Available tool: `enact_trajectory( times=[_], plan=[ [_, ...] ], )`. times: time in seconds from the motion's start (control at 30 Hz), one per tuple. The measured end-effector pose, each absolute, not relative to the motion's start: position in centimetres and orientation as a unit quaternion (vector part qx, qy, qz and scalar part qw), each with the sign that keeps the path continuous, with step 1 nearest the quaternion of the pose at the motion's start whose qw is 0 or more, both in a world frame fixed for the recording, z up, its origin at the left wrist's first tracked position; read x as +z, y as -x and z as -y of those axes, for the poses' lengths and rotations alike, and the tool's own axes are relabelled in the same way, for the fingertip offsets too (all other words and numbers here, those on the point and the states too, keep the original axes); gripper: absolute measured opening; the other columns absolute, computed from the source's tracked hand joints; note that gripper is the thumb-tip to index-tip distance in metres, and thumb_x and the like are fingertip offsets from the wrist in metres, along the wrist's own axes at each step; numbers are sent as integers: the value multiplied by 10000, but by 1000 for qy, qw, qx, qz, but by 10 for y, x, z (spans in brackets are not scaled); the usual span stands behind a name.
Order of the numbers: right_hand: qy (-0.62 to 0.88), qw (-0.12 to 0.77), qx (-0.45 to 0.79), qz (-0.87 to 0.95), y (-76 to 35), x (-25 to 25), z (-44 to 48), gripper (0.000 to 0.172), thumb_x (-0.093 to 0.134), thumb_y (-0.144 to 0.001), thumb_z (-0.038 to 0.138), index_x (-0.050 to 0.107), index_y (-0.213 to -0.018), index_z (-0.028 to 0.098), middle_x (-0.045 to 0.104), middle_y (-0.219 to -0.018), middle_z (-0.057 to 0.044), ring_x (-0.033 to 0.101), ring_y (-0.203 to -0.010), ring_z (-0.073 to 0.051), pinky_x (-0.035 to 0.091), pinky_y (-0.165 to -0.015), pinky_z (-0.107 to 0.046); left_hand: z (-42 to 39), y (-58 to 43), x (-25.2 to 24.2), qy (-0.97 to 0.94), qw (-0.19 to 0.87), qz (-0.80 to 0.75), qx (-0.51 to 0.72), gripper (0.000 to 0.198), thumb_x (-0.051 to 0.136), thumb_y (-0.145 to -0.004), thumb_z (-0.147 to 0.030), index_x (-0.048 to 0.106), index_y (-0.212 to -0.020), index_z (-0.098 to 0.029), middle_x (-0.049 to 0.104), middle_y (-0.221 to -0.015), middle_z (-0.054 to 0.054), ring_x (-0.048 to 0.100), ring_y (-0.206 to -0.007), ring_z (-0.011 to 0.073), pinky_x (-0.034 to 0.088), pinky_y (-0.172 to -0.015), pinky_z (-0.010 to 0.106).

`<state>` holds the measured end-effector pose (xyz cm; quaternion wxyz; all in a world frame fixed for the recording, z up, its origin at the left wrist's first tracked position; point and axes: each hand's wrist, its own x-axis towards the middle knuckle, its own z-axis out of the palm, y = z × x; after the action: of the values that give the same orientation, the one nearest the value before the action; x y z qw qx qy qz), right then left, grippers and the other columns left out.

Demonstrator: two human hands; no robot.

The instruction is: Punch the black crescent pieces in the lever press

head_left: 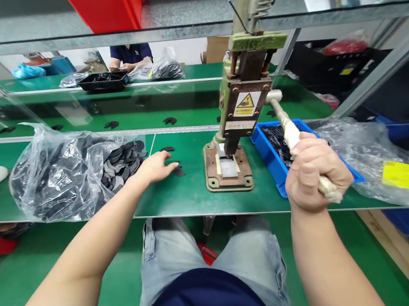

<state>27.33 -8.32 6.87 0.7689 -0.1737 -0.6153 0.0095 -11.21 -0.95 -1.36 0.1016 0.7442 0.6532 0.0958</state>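
Note:
My right hand [314, 173] is wrapped round the tape-covered lever [288, 126] of a green hand press [245, 91]. The press's ram reaches down to a small metal block [228, 168] on its base plate [229, 186]. On the left, my left hand [155, 168] is held low over the green bench with thumb and fingers apart. Dark flat pieces [179, 172] lie at its fingertips; whether it touches one I cannot tell. Beside that wrist, many curved black pieces [123, 161] spill from a clear plastic bag [61, 172].
A blue bin [279, 174] of black parts stands right of the press, beside a clear bag with a yellow label [397, 174]. Curved pieces [170, 120] lie spaced along the green strip behind. An overhead shelf holds a red bin [109, 4]. Another person [139, 54] sits opposite.

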Motion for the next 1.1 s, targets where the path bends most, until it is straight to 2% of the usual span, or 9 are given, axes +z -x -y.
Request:
enact_trajectory(
  times=[0.07,0.17,0.33,0.47,0.53,0.67,0.83,0.93,1.1],
  plan=[
    [174,766,11,619,-273,69,84,335,720,-821,309,487,-605,203,546,-593,24,630,-730,-177,524,-1014,-562,13,101,-26,-744,107,-656,68,724,646,-894,-704,650,-1388,-175,681,-1361,167,668,-1258,339,522,-1069,402],
    [186,757,19,626,-275,70,86,331,713,-824,300,487,-603,202,548,-602,24,630,-739,-175,517,-1034,-550,12,85,-40,-757,114,-640,68,683,653,-895,-687,655,-1404,-232,637,-1374,148,666,-1255,323,503,-1113,416],
    [205,748,13,631,-276,70,88,336,698,-832,292,477,-596,201,550,-606,29,633,-731,-169,532,-1037,-559,4,86,-46,-798,146,-577,92,432,613,-975,-462,742,-1304,-213,666,-1301,133,642,-1280,274,472,-1178,380],
    [205,750,14,629,-277,68,89,348,699,-845,325,477,-604,210,545,-610,26,633,-744,-177,521,-1053,-576,3,96,-37,-842,155,-512,72,556,606,-928,-240,627,-1482,-200,575,-1527,129,578,-1404,258,429,-1233,362],
    [209,748,21,630,-278,67,89,337,706,-844,332,491,-611,216,549,-617,19,634,-758,-185,510,-1071,-582,3,99,-31,-862,157,-479,52,616,598,-884,-160,613,-1496,-227,551,-1583,98,554,-1440,249,410,-1246,359],
    [223,743,28,630,-279,67,91,328,723,-838,338,501,-623,228,550,-623,9,636,-764,-197,512,-1077,-586,-2,97,-18,-887,141,-439,15,554,632,-863,-160,677,-1407,-257,678,-1420,86,644,-1314,258,480,-1146,366],
    [212,741,27,636,-279,69,92,349,726,-854,354,502,-622,221,539,-614,5,632,-766,-189,523,-1067,-579,-9,94,-8,-896,114,-428,-17,308,797,-787,-272,785,-1095,-277,731,-1160,86,676,-1167,282,467,-1099,376],
    [218,737,25,639,-279,68,91,370,716,-872,363,488,-617,221,543,-621,9,640,-769,-182,527,-1080,-564,-8,95,-7,-893,117,-433,-29,257,814,-768,-296,753,-1012,-241,711,-1170,94,664,-1154,278,478,-1056,353],
    [192,754,24,627,-278,65,87,383,726,-875,374,491,-616,217,535,-625,24,621,-759,-184,526,-1070,-595,2,96,-11,-884,139,-446,-28,124,709,-827,-273,640,-923,-234,723,-977,59,693,-942,241,500,-822,308]
  ],
)
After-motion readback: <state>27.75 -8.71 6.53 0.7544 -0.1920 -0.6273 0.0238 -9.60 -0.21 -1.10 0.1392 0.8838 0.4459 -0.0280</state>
